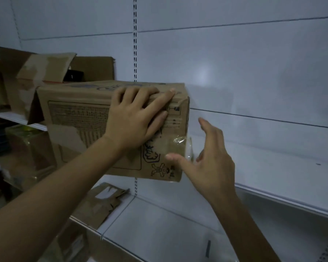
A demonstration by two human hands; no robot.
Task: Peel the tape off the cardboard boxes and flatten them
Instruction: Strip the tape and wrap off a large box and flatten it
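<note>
Box (pixel 80 118): brown printed carton, squared up, not yet flattened. Front face toward the camera, at the white shelf (pixel 273 167) near its front edge; can't tell if the base sits fully on the board

Left hand (pixel 134 118): spread flat on the upper right of the front face, fingers straight, tips reaching the top edge. Pressing, not gripping

Right hand (pixel 206 159): opened wide at the box's right edge, holding nothing. Thumb lies at the front face just beside the tape; other fingers are round the corner, apart from the card

Tape (pixel 180 146): clear strip wrapping the right vertical edge, crinkled and shiny at the bend, looks partly lifted there. A duller strip crosses the lower left of the face

Handling, as judged: carton seems light, probably empty, since one flat palm steadies it. Corrugated walls are stiff across the panels but dented at the top right corner, so likely to buckle if squeezed there. Clear tape is thin, slick and stretchy; it may tear into slivers or pull off the paper skin if yanked. Best hold: pinch the crinkled loose bit at the edge between thumb and forefinger, peel low and slow along the strip, other palm bracing close to the peel line

Around: more boxes (pixel 45 67) at far left, flat cardboard (pixel 102 201) on the lower shelf
</note>
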